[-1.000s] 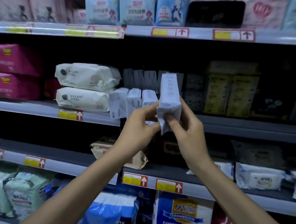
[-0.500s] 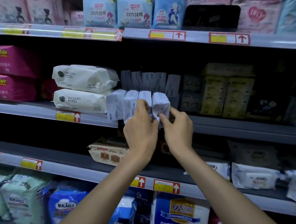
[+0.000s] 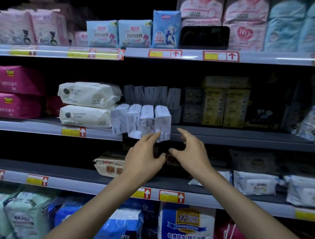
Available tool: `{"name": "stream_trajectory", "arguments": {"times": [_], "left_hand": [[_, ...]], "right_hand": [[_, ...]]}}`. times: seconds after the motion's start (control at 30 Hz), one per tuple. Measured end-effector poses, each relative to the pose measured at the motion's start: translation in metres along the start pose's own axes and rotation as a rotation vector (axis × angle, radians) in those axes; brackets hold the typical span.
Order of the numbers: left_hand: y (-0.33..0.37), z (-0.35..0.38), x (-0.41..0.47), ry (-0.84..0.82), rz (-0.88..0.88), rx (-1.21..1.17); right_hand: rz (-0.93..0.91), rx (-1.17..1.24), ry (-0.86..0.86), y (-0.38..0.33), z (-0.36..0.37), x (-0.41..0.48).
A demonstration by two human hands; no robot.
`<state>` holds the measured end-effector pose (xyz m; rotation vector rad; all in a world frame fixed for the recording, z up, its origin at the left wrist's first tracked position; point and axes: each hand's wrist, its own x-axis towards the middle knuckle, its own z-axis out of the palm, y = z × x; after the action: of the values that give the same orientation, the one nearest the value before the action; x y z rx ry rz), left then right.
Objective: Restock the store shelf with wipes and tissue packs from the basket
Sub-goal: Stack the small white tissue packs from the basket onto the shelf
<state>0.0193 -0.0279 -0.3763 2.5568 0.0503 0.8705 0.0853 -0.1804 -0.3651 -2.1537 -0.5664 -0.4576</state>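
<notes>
Since a second ago, the pack (image 3: 163,121) that both hands held up has gone down onto the middle shelf (image 3: 244,138), and both hands have dropped below it.

Leftmost on that shelf are two stacked wipes bags (image 3: 87,104). Just right of them, four small white packs stand in a row at the near edge, and the new pack is the rightmost. Its lower end hangs over the shelf lip.

The left hand (image 3: 143,159) is below the pack with its fingers stretched up. Its fingertips (image 3: 156,137) touch the pack's lower edge and grip nothing. The right hand (image 3: 189,152) is just right of the pack and apart from it, loosely bent and empty.

The step looks like settling the pack. It should probably be nudged farther back, upright and flush with its neighbours. The pack looks soft, so it may tip off the lip if left overhanging.
</notes>
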Motion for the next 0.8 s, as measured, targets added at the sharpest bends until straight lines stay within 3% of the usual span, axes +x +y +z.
{"name": "stream_trajectory", "arguments": {"times": [0.17, 0.37, 0.8], "left_hand": [[-0.002, 0.000, -0.024, -0.109, 0.054, 0.301], [-0.002, 0.019, -0.062, -0.234, 0.159, 0.462], [-0.034, 0.142, -0.172, -0.551, 0.202, 0.376]], "right_hand": [[-0.003, -0.138, -0.112, 0.015, -0.024, -0.029], [0.037, -0.375, -0.300, 0.044, -0.038, -0.077], [0.203, -0.542, -0.673, 0.170, -0.011, -0.198]]}}
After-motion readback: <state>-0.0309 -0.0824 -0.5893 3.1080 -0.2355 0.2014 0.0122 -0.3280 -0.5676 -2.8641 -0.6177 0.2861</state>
